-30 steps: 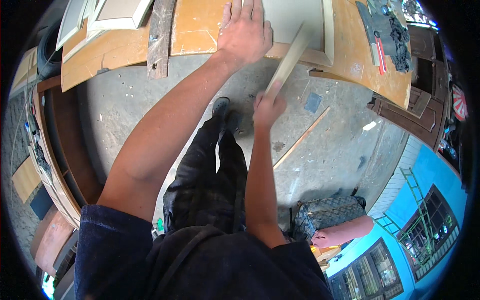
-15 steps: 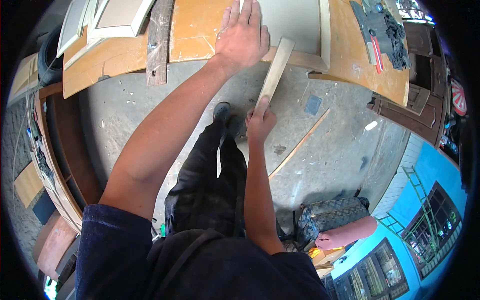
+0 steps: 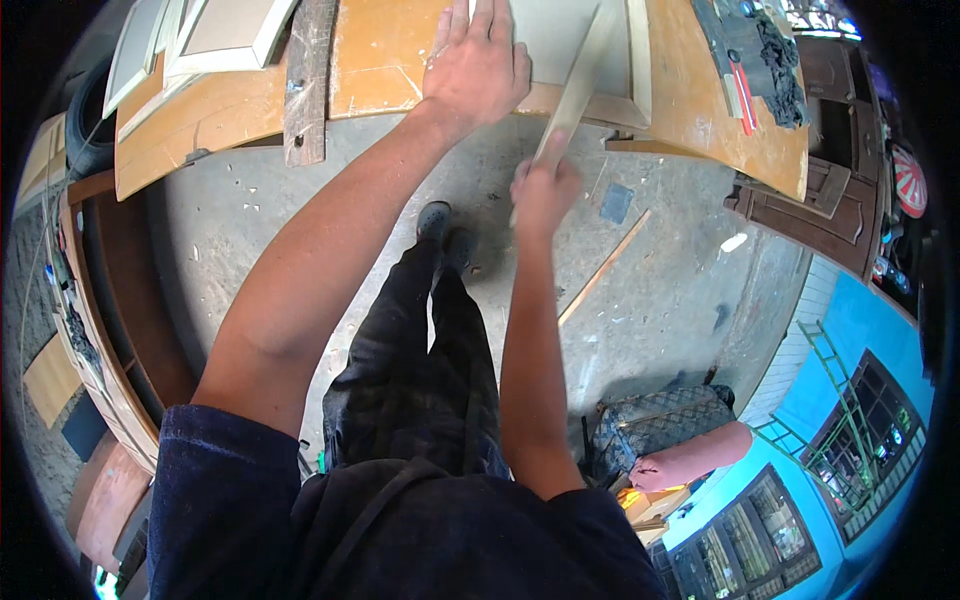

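On the orange worktable (image 3: 375, 65) lies a framed panel (image 3: 548, 45), light grey with pale wooden rails, its far part cut off by the upper edge. My left hand (image 3: 474, 72) rests palm down with fingers stretched out, on the left side of this panel. A flat wooden strip (image 3: 574, 100) is gripped at its near end by my right hand (image 3: 547, 195), just in front of the table edge. The strip's far part slants across the panel's near rail (image 3: 622, 108), slightly blurred; whether it touches the rail I cannot tell.
Several framed panels (image 3: 228, 38) and a worn board (image 3: 309, 90) lie left on the table. A red cutter (image 3: 742, 92) and dark cloth (image 3: 783, 70) are at the right. On the concrete floor lies a thin stick (image 3: 605, 265); a patterned bag (image 3: 655, 425) stands behind.
My right hand has moved forward and to the right, carrying the strip farther over the panel. The left hand stays pressed in its place on the panel.
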A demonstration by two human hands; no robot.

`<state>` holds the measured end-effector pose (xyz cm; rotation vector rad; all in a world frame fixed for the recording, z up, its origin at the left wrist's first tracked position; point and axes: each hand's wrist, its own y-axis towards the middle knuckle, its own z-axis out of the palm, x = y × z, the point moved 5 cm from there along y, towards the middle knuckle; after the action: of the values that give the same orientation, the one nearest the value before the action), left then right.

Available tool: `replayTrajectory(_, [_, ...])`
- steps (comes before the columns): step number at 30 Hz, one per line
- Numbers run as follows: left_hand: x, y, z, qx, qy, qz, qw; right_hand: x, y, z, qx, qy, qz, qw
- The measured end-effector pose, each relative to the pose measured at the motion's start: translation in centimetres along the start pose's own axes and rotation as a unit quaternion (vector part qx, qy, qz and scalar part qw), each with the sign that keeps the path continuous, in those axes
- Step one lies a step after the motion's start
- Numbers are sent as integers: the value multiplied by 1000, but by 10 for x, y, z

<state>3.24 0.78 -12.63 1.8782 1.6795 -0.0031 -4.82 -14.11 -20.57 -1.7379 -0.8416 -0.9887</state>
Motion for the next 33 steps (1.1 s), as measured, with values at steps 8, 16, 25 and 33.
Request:
replayTrajectory(8, [11,7,18,88,82,-55,991,-70,-41,-32,-29,76,38,996])
replayTrajectory(16, [-1,13,5,126,79,-68,987,-16,-2,-36,-60,149,47,986])
replayTrajectory(25, [2,13,14,150,105,-73,980,8,39,-54,-69,135,8,988])
replayTrajectory(33, [1,12,12,128,87,-62,986,-31,-22,-43,-34,144,99,984])
